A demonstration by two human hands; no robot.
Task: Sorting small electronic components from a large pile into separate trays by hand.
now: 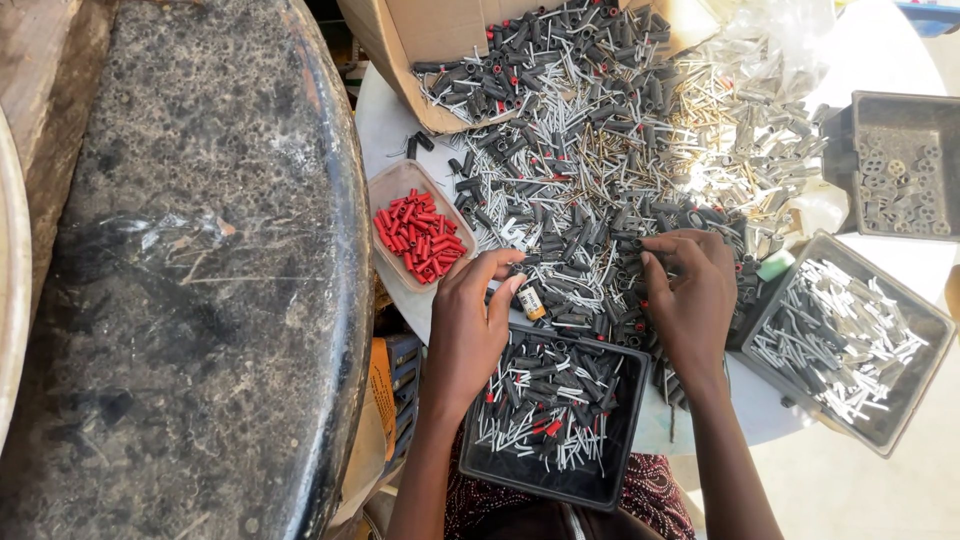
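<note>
The person's two hands are working at the near edge of one big heap of black sleeves and silver pins [590,170]: the left hand [470,320] is curling its fingers, tips nearly meeting over a few pieces, and the right hand [690,295] is pinching one black sleeve [630,243] at its 10 o'clock. Four trays are lying about: one dark tray [600,490] at 6 o'clock between the wrists, one of red sleeves [385,190] at 9, two grey ones [935,335] [850,130] at 3, while one cardboard box [400,50] is sitting at 12.
</note>
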